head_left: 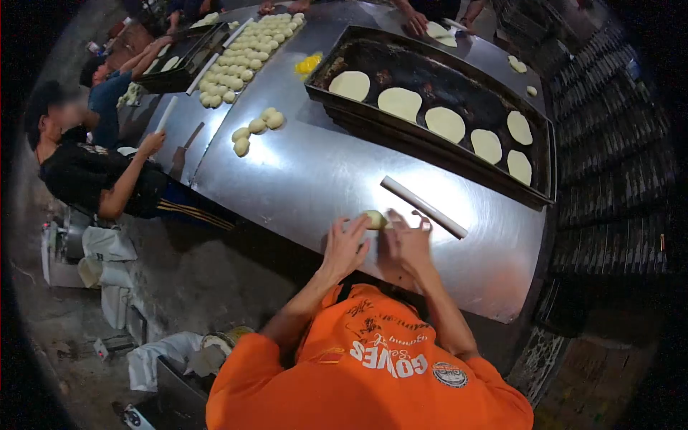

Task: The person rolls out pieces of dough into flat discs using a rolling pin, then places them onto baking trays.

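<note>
Between my two hands a small piece of dough (375,220) rests at the near edge of the metal table. My left hand (345,247) is at its left side, fingers bent and somewhat spread, fingertips against the dough. My right hand (410,245) is at the other side, its fingers curled and the tips touching the dough's right end. Just beyond my right hand lies a pale rolling pin (424,207), set at a slant and touched by neither palm. Several dough balls (258,129) sit in a short row farther left on the table.
A large dark baking tray (430,79) holding flat dough rounds (444,125) stands across the table (301,186). Rows of dough balls (247,54) and a yellow bag (308,66) are farther back. People work at left (107,165) and at the far side. Racks (609,158) stand right.
</note>
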A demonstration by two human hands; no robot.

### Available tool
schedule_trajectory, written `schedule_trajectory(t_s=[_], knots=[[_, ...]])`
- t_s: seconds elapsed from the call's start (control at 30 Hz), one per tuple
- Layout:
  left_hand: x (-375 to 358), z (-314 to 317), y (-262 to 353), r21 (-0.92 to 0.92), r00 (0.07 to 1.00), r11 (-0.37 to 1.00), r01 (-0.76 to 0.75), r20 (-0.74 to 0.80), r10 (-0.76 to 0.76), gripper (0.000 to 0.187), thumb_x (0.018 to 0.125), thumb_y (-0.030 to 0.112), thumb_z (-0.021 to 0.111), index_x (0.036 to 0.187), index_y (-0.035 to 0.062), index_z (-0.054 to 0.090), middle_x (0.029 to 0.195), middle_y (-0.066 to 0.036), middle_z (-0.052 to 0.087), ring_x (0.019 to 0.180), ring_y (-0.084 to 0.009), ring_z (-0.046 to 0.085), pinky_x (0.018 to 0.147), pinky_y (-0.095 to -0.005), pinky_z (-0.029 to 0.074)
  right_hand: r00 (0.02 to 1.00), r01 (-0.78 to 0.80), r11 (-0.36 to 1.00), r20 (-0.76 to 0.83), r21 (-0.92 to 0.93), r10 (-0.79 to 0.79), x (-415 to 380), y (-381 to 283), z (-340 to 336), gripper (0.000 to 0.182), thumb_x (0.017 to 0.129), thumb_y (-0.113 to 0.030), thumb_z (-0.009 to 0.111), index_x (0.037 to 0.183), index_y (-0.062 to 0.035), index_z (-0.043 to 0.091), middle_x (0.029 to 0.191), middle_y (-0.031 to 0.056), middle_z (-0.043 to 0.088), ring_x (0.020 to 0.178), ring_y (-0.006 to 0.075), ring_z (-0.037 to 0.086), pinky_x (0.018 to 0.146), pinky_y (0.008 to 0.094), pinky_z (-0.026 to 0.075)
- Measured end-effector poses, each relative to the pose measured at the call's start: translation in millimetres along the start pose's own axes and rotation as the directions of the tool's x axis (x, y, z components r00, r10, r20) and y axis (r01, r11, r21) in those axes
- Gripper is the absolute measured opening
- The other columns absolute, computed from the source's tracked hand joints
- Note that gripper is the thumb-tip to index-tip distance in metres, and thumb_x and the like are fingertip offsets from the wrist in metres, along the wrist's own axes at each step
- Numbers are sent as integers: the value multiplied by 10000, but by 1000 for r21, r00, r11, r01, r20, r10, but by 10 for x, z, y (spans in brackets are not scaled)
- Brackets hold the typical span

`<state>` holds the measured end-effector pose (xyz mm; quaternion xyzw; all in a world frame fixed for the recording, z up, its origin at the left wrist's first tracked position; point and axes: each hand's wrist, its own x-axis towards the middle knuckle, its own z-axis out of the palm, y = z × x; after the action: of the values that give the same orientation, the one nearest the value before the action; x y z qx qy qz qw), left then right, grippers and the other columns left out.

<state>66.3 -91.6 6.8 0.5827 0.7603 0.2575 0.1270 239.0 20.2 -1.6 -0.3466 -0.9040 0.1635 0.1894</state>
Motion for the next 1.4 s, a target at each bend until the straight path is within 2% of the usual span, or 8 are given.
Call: schedule_trajectory(t_s=[0.1,0.27,0.33,0.37,0.53,0.83,1.17,1.4], knots=[[-33,199,-169,345,970,908,-237,39,239,552,907,396,586,1346,61,563,1411,-92,505,1192,-385,415,1026,-527,315,998,60,983,22,-175,-57,-79,-114,215,329,956,-297,517,1200,-154,686,1313,-36,615,1235,337,439,1047,544,250],[333,-262,-86,107,988,993,46,145,-61,454,903,388,613,1174,31,688,1444,-108,487,1212,-392,405,1043,-528,318,991,-132,975,5,-177,135,-2,135,-242,295,929,-305,565,1143,-163,711,1274,14,637,1200,361,451,1029,565,267],[425,-339,-191,45,991,999,28,-132,-22,441,896,344,637,1190,16,671,1410,-155,510,1225,-404,396,1073,-521,327,955,-292,956,-58,-1,291,18,388,-491,334,921,-271,585,1196,-102,668,1209,99,637,1158,383,476,1010,580,313],[518,-368,-225,42,986,999,-13,-164,20,433,899,304,631,1152,-46,669,1386,-215,518,1245,-420,429,1057,-503,385,943,-243,967,-251,-75,217,-66,593,-344,308,901,-207,624,1184,-90,659,1141,133,637,1113,373,515,969,517,379],[845,-62,-259,55,966,982,-178,-180,185,378,948,217,562,1209,-46,631,1387,-223,524,1327,-412,439,1094,-508,362,991,16,1000,-131,12,-14,-10,390,-175,309,863,-142,682,1167,-98,653,1114,109,630,1036,312,557,861,434,449],[-211,366,-279,44,998,999,-17,-56,20,486,1048,231,304,1430,-38,437,1507,-173,420,1420,-383,331,1173,-569,180,994,-97,986,64,137,89,-426,-48,-62,307,815,-116,720,1112,-69,657,1060,110,595,1015,304,545,877,439,407],[1447,349,-510,313,981,949,-45,-166,102,490,1017,239,400,1435,-13,435,1530,-153,391,1446,-322,306,1165,-605,154,989,-144,983,-30,-114,142,1098,349,68,325,981,-205,465,1239,-99,632,1122,111,611,1019,304,557,840,435,437],[2259,390,-568,359,908,927,105,-415,58,606,949,242,530,1428,-87,360,1547,-289,194,1467,-427,170,1181,-604,112,1000,24,997,8,-76,-23,1771,885,179,205,967,-182,508,974,-39,654,870,184,624,820,358,620,710,484,489]])
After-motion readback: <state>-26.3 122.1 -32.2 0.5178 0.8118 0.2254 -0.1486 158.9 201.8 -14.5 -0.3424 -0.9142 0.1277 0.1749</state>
